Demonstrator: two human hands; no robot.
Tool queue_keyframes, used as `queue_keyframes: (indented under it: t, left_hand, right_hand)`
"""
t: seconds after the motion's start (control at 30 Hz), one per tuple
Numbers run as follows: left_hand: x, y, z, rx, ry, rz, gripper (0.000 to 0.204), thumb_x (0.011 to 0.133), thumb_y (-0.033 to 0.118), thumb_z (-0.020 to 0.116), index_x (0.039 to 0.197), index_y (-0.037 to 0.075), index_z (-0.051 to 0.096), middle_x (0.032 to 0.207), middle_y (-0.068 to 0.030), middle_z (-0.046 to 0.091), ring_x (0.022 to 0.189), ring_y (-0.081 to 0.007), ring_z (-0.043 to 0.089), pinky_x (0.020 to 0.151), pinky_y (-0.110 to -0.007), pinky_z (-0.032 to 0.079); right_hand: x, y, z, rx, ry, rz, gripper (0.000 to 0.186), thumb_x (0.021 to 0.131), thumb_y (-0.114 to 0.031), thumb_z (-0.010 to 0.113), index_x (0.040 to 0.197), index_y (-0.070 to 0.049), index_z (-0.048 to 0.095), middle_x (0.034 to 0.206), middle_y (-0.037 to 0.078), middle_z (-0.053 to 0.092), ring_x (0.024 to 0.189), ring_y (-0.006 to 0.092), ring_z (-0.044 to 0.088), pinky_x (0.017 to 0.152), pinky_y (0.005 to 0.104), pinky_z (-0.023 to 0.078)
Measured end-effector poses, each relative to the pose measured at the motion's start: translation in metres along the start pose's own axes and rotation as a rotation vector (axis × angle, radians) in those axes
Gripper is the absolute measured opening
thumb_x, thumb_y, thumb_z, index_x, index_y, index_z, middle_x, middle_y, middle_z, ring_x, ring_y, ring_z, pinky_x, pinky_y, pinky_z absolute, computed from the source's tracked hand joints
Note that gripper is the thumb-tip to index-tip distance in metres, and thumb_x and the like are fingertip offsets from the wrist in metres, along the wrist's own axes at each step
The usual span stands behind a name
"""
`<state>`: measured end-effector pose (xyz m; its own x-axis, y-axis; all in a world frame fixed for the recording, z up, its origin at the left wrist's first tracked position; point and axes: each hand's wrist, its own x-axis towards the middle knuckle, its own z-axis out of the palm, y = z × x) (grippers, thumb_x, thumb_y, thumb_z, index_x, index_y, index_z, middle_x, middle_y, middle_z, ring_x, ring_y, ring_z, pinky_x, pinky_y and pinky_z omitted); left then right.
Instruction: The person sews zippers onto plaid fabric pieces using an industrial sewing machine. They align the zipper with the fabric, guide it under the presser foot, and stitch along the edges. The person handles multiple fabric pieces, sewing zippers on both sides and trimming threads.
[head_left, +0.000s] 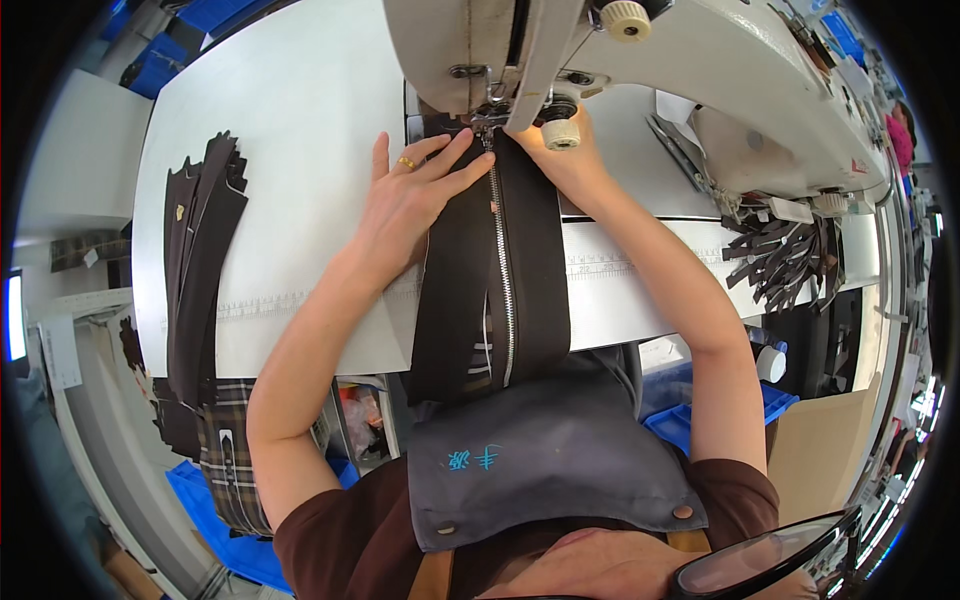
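here, the left hand (405, 200), fingers spread, flanks the far end of the zipper (504, 270); a slip could catch fingertips (486, 161) under the presser foot (484, 126); the right hand (575, 160) hides its finger state.

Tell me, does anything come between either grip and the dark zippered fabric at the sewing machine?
Nothing visible separates the left grip from the dark zippered fabric: that open hand rests on it. The right grip, at the fabric's far right edge, is partly hidden by the sewing machine, so fingertip contact there is unclear.
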<state>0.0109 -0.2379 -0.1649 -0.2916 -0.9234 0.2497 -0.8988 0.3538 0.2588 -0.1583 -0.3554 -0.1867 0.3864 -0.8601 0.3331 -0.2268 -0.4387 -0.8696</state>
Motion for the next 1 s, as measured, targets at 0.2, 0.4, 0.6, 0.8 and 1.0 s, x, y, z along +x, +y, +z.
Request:
queue_keyframes:
  t: [0.2,0.4,0.6,0.8,1.0]
  left_hand:
    - [0.000,-0.001,0.004,0.018,0.022,0.006,0.069,0.067,-0.006,0.063,0.128,0.023,0.052,0.136,-0.0053,0.048,0.122,-0.0270,0.045,0.103,-0.064,0.019]
    - [-0.001,0.000,0.002,0.017,0.011,-0.023,0.055,0.073,0.022,0.069,0.126,0.024,0.056,0.135,-0.0051,0.050,0.122,-0.0259,0.046,0.106,-0.061,0.014]
    - [0.000,0.000,0.003,0.018,0.020,-0.022,0.051,0.076,0.028,0.069,0.125,0.024,0.057,0.134,-0.0055,0.051,0.121,-0.0266,0.046,0.107,-0.060,0.014]
    - [-0.001,0.000,0.002,0.041,-0.023,-0.026,0.074,0.065,-0.010,0.061,0.130,0.024,0.051,0.138,-0.0041,0.045,0.125,-0.0257,0.042,0.105,-0.063,0.019]
    - [-0.002,0.000,0.000,0.034,-0.023,-0.025,0.075,0.064,-0.011,0.061,0.130,0.024,0.051,0.138,-0.0042,0.046,0.125,-0.0263,0.042,0.105,-0.063,0.019]
  right_hand:
    - [-0.001,-0.023,-0.019,0.360,-0.183,0.371,0.015,0.079,-0.016,0.065,0.075,-0.002,0.064,0.061,0.001,0.059,0.050,0.0072,0.052,0.047,0.0214,0.041]
    - [0.005,-0.019,-0.031,0.165,-0.276,0.324,0.021,0.080,-0.020,0.065,0.073,-0.001,0.063,0.054,0.000,0.054,0.049,0.0059,0.050,0.046,0.0225,0.039]
    - [-0.004,-0.020,-0.033,-0.180,-0.272,0.017,0.023,0.079,-0.025,0.067,0.080,-0.002,0.065,0.065,0.006,0.059,0.058,0.0170,0.058,0.054,0.0294,0.046]
    - [-0.010,-0.021,-0.019,-0.222,-0.231,-0.082,0.016,0.078,-0.019,0.068,0.084,-0.004,0.067,0.082,0.010,0.063,0.070,0.0238,0.061,0.060,0.0336,0.049]
    - [0.000,-0.041,-0.025,0.151,-0.371,0.372,0.014,0.081,-0.010,0.065,0.086,0.003,0.065,0.072,0.005,0.065,0.067,0.0145,0.063,0.057,0.0260,0.048]
